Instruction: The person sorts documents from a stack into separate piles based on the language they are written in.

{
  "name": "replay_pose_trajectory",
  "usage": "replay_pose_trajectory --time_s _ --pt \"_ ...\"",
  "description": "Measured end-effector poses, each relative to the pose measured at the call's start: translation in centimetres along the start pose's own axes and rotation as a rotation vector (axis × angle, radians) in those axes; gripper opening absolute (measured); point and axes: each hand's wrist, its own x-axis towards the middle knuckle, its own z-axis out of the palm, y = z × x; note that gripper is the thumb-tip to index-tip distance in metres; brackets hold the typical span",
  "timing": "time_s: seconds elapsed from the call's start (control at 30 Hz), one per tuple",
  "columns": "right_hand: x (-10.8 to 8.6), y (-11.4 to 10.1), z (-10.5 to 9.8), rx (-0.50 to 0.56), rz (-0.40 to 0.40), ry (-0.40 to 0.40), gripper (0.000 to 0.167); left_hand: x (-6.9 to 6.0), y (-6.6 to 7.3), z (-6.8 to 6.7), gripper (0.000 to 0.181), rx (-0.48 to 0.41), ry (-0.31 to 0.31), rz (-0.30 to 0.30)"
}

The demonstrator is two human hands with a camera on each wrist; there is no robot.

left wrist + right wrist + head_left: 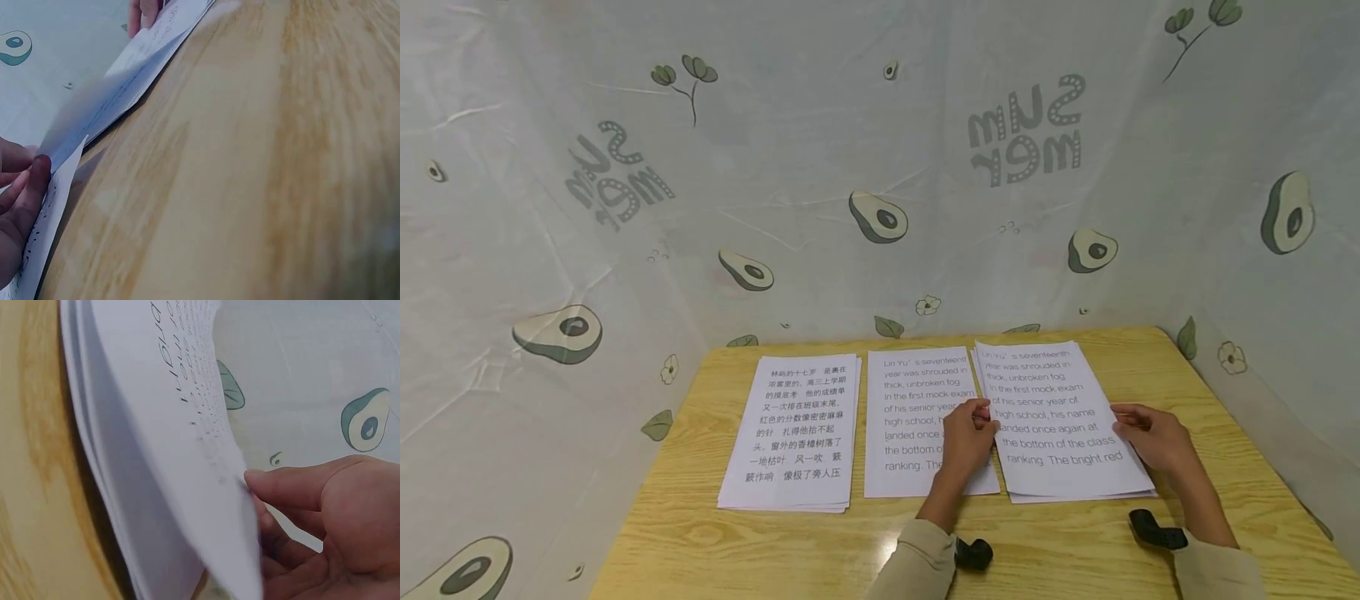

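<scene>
Three printed paper piles lie side by side on a table. The right pile's top sheet of paper point(1045, 417) carries large English text and is raised a little off the sheets beneath. My left hand point(968, 437) pinches this sheet at its left edge, with the forearm crossing the middle English-text pile point(910, 417) and covering part of its print. My right hand point(1157, 437) pinches the same sheet's right edge between thumb and fingers. In the right wrist view, the sheet point(187, 456) bows upward, and several page edges show below it. The left wrist view shows my left fingers point(31, 187) at the paper's edge.
A pile of sheets with Chinese text point(793, 433) lies at the left of the wooden table point(685, 450). Behind and on both sides hangs a pale curtain point(805, 150) with avocado prints. Black straps with dark mounts point(973, 554) sit at both wrists.
</scene>
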Motion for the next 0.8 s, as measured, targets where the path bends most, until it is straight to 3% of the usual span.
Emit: replay_pose_trajectory --time_s 0.13,0.23,0.4,0.5,0.8 --pt "-0.1 -0.2 -0.3 -0.037 0.013 0.018 0.044 -0.2 0.3 -0.6 0.033 0.007 -0.029 -0.007" --pt "-0.4 -0.5 -0.3 -0.04 0.016 0.038 0.046 -0.5 0.7 -1.8 0.036 0.02 -0.057 0.01" --pt "-0.7 -1.8 -0.2 -0.033 -0.023 0.038 0.046 -0.6 1.1 -4.6 0.04 0.049 -0.073 0.065" --pt "-0.9 -2.9 0.1 0.006 -0.032 -0.004 0.048 -0.6 0.8 -6.4 0.041 0.078 -0.066 0.076" --pt "-0.3 -6.9 3.9 0.116 -0.067 -0.097 0.048 -0.6 -1.3 -12.4 0.041 0.137 -0.016 0.064"
